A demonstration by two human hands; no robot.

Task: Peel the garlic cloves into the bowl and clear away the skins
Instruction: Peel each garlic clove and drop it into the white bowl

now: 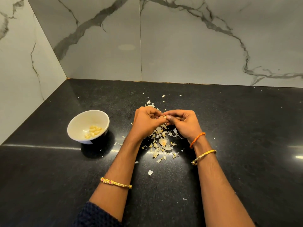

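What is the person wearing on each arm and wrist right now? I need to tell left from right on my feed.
The left hand has a bare forearm with one gold bangle set with pink stones, and a dark blue knitted sleeve pushed up near the elbow. The right hand has an orange braided thread at the wrist and a plain gold bangle below it; no sleeve shows.

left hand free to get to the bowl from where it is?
Probably yes for the path: bare counter lies between the left hand and the bowl. But it isn't free; with the right hand it pinches a clove.
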